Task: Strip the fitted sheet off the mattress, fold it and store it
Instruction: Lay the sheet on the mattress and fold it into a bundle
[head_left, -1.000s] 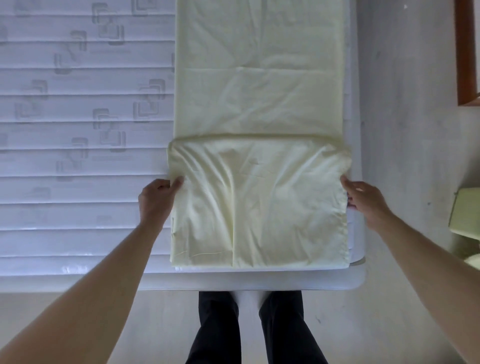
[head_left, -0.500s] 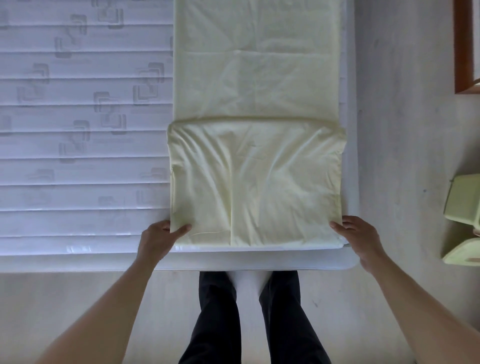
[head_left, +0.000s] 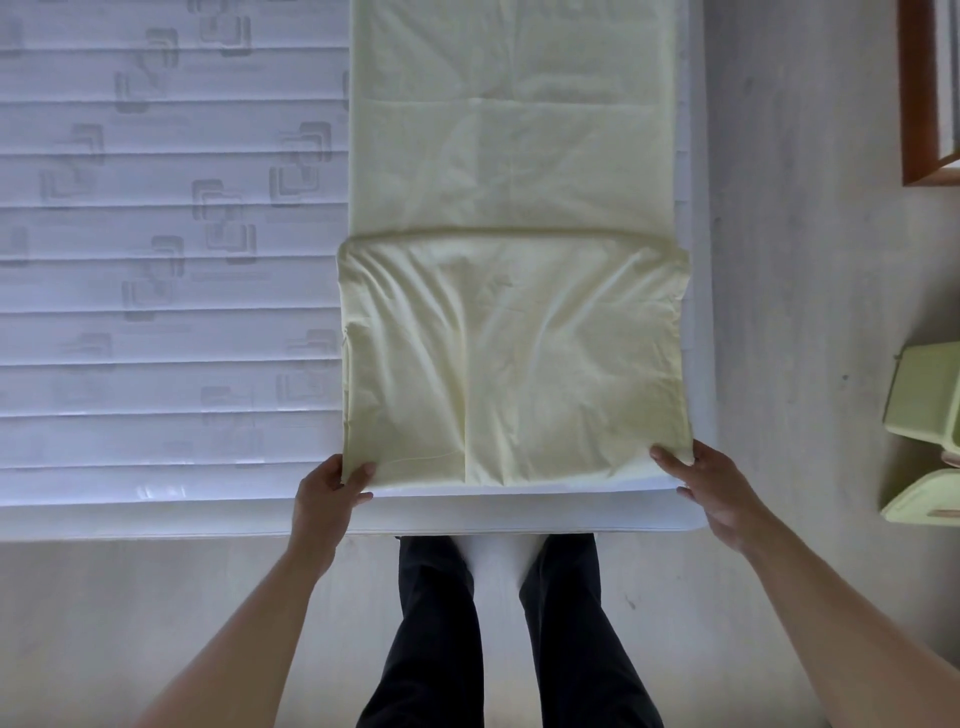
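— Sheet? Where?

— Pale yellow sheet (head_left: 511, 208), spread as a long strip along the right side of the bare mattress (head_left: 156, 260). Near end doubled back over itself, forming a thicker panel close to the foot edge of the bed. Fold line crossing the strip about halfway up the view, slightly rounded and puffy. Creases fanning down the top layer.

— Hands?

— Left hand (head_left: 327, 499) at the near left corner of the folded panel, pinching that corner, thumb on top of the cloth, fingers tucked beneath. Right hand (head_left: 719, 493) at the near right corner, thumb lying over the cloth edge, fingers under and beside it. Both grips closed on the sheet.

— Rest of the view?

— Quilted white mattress with a grey square pattern, uncovered on the left. Dark trousers (head_left: 509, 634) straight below, right against the foot of the bed. Light wooden floor (head_left: 795, 260) to the right. Light green boxes (head_left: 924, 400) at the right border, well apart from the bed. Brown wooden frame (head_left: 917, 104) in the upper right corner.
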